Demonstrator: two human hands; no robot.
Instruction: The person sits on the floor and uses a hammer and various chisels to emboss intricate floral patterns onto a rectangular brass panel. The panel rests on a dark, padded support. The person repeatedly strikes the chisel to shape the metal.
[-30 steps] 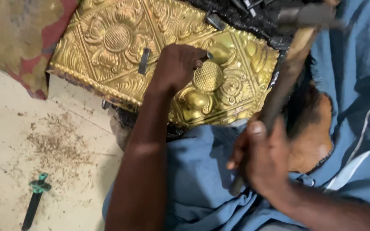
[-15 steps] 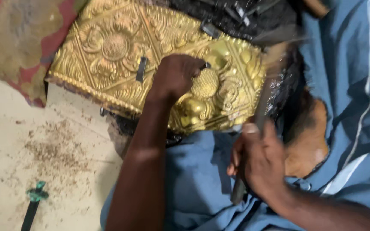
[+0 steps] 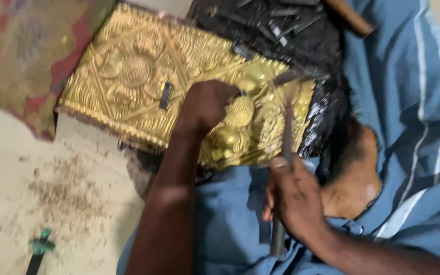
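Observation:
A gold embossed metal sheet point(image 3: 128, 81) with flower reliefs lies on a black pitch block point(image 3: 311, 46). My left hand point(image 3: 207, 104) rests on the sheet, closed around a small punch point(image 3: 240, 93) whose tip touches the gold next to a round dotted boss. My right hand point(image 3: 294, 196) grips the handle of a hammer point(image 3: 286, 132); its blurred head is low, just right of the punch. A short dark chisel point(image 3: 165, 95) lies loose on the sheet.
Blue striped cloth point(image 3: 408, 102) covers my lap and legs, with a bare foot point(image 3: 355, 173) beside the block. Several dark tools point(image 3: 281, 25) lie on the pitch. A green-handled tool point(image 3: 39, 249) and dust are on the pale floor at left.
The hammer has swung down from raised at upper right to the punch. The view has shifted; my left hand stays on the sheet.

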